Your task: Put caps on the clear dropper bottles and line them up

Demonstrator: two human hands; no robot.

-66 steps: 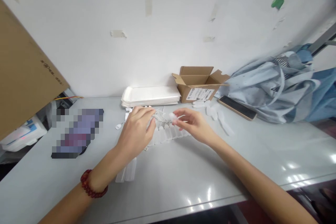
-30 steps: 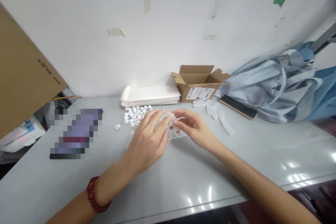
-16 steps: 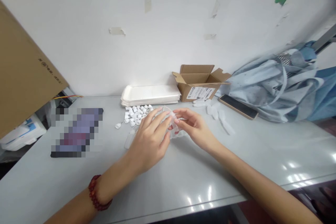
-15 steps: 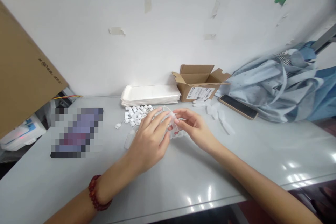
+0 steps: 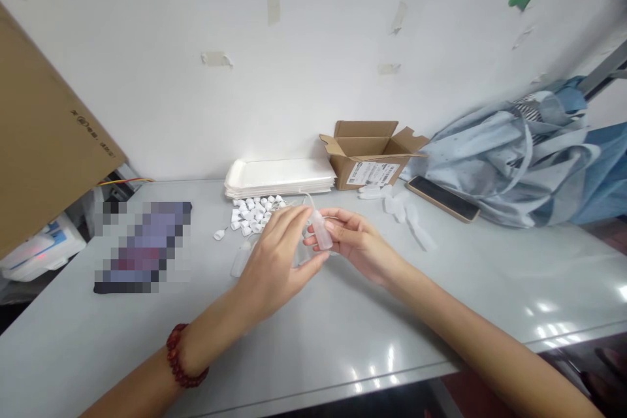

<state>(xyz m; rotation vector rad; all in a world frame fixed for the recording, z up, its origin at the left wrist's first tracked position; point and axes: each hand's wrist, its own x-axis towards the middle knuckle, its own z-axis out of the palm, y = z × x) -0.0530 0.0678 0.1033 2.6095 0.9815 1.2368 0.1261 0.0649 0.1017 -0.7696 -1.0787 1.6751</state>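
Note:
My right hand (image 5: 355, 241) holds a small translucent plastic bottle (image 5: 321, 233) with a thin needle tip, pinched between thumb and fingers just above the grey table (image 5: 343, 339). My left hand (image 5: 279, 261) is right beside it, fingers curled near the bottle's lower end; whether it grips anything is hidden. A red bead bracelet (image 5: 183, 359) sits on my left wrist. A pile of small white caps (image 5: 252, 212) lies just behind my left hand. One more translucent bottle (image 5: 240, 260) lies flat to the left of it.
A stack of white trays (image 5: 279, 176) and an open cardboard box (image 5: 369, 153) stand by the wall. Several translucent bottles (image 5: 406, 212) lie right of the box, next to a dark phone (image 5: 443, 199) and a blue bag (image 5: 529, 150). A large carton (image 5: 44, 137) leans at left.
The bottle has come up off the table into my right hand, clear of the row of bottles under it. My left hand has drawn back and down a little.

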